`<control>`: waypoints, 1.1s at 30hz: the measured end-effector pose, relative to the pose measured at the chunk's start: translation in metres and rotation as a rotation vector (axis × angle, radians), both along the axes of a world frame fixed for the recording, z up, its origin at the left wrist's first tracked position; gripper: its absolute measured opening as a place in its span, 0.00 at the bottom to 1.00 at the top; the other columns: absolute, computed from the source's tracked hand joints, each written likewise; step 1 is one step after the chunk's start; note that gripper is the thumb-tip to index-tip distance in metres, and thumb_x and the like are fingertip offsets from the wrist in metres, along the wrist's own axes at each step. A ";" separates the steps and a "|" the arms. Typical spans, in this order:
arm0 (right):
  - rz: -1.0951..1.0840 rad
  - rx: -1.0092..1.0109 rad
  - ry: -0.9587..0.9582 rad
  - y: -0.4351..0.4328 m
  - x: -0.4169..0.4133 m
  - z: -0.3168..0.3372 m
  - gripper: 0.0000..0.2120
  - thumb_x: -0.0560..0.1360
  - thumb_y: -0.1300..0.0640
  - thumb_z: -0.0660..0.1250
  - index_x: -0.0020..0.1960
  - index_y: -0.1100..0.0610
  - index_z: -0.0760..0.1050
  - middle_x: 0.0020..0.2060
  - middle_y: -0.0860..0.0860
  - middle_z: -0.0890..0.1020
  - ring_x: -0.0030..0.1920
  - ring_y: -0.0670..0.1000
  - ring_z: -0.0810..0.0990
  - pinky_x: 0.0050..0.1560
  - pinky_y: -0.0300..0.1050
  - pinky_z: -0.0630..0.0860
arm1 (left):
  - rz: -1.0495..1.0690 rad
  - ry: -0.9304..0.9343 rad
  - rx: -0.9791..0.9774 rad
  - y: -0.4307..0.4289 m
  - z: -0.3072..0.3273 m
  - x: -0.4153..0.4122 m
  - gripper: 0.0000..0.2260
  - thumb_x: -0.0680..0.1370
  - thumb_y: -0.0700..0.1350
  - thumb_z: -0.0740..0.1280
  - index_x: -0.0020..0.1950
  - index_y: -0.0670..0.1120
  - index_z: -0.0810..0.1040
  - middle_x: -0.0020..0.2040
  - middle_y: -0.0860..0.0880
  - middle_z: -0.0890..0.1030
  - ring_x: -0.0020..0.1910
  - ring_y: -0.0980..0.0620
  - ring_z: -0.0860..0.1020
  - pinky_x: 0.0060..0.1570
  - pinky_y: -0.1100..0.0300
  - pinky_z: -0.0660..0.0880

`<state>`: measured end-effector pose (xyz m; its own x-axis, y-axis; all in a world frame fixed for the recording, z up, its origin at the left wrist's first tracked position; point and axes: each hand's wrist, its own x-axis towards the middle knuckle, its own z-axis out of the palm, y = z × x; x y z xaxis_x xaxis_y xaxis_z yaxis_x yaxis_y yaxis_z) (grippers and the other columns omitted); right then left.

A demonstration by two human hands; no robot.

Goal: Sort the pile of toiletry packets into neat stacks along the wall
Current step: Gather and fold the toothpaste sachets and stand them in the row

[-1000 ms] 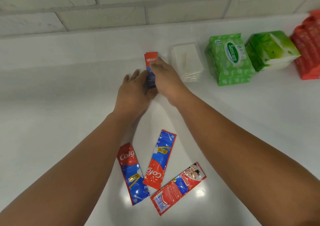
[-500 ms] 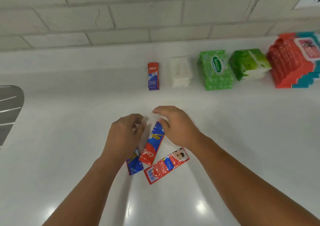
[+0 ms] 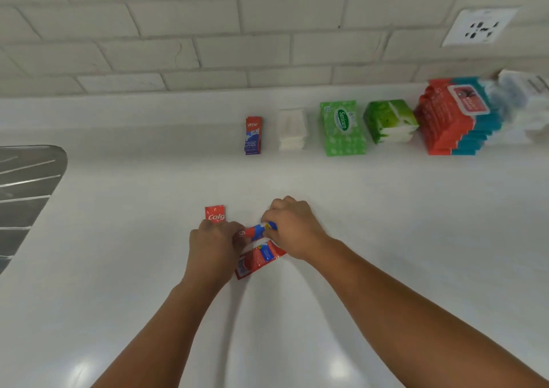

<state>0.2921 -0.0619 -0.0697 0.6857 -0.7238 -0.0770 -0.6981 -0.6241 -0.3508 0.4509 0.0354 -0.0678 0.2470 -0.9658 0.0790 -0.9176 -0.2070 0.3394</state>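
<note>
Three toothpaste packets lie loose on the counter [image 3: 386,239], about in the middle and well apart from the back edge. The left hand [image 3: 214,246] has its fingers curled down over the Colgate packet [image 3: 215,215]. Only the red top of that packet sticks out past the knuckles. The right hand [image 3: 292,230] pinches one end of the blue packet [image 3: 259,230] with bent fingers and holds it between the two hands. I cannot tell if the left thumb also touches its other end. The red packet [image 3: 258,258] lies flat just below the hands, toward the front edge, and no hand holds it. Along the back edge, by the wall [image 3: 208,46], the sorted things stand in a row. There is the toothpaste stack [image 3: 253,135], then the white stack [image 3: 292,129], the green wipes [image 3: 341,127], the green pack [image 3: 389,121] and the red and blue packs [image 3: 454,117] near the right corner. I think the step now is to gather the loose packets into one bunch. Next, the hands should line the two packets up, pick up the red one too, and carry them to the toothpaste stack. The packets look thin and slippery, so they need a firm pinch. They should be laid down square so the stack is neat.
</note>
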 end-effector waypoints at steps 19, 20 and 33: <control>-0.736 0.473 -0.502 0.066 -0.108 -0.002 0.05 0.72 0.66 0.70 0.45 0.59 0.83 0.37 0.50 0.82 0.42 0.52 0.81 0.43 0.42 0.77 | -0.142 -0.140 0.172 0.036 0.002 -0.045 0.09 0.79 0.52 0.67 0.56 0.53 0.83 0.53 0.52 0.81 0.50 0.48 0.78 0.52 0.52 0.74; -0.750 0.467 -0.503 0.068 -0.109 -0.004 0.05 0.71 0.66 0.72 0.45 0.58 0.83 0.38 0.50 0.82 0.43 0.53 0.82 0.46 0.45 0.80 | -0.139 -0.145 0.179 0.037 0.003 -0.047 0.09 0.79 0.52 0.66 0.54 0.52 0.83 0.52 0.51 0.81 0.49 0.48 0.78 0.51 0.52 0.75; -0.677 0.617 -0.700 0.091 -0.120 0.008 0.11 0.79 0.59 0.63 0.47 0.61 0.83 0.47 0.54 0.86 0.39 0.50 0.81 0.45 0.46 0.80 | 0.009 0.279 -0.191 0.043 0.024 -0.096 0.06 0.78 0.40 0.68 0.44 0.44 0.85 0.36 0.50 0.84 0.33 0.51 0.78 0.36 0.61 0.71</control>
